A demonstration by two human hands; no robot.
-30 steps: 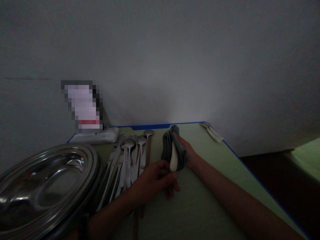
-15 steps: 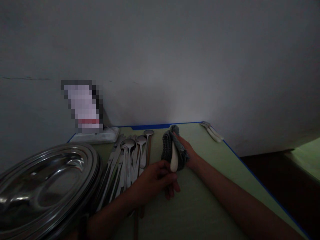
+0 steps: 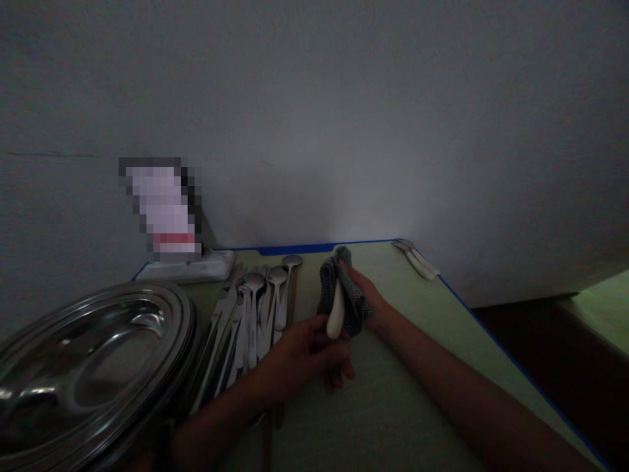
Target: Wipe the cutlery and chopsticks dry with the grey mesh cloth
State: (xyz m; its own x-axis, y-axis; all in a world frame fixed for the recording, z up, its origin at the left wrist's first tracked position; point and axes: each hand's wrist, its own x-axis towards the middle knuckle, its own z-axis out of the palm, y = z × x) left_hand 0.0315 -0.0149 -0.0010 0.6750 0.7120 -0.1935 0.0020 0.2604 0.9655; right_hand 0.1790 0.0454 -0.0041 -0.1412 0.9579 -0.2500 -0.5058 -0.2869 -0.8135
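Observation:
A utensil with a white handle [image 3: 336, 314] points toward me, its far end wrapped in a folded dark grey cloth [image 3: 351, 298]. My right hand [image 3: 366, 288] is closed round the cloth from the right side. Below and left of it, my left hand [image 3: 314, 351] has its fingers curled at the handle's near end, the thumb lying below it. The utensil's head is hidden inside the cloth.
Several metal spoons, forks and knives [image 3: 253, 321] lie left of my hands. Stacked oval metal trays [image 3: 171, 314] fill the left side. A blurred-out screen [image 3: 162, 203] stands behind on a white base [image 3: 187, 267]. White-handled cutlery [image 3: 417, 262] lies at the back right.
The near end of the white handle has swung slightly to the left. Both hands have stayed almost in place.

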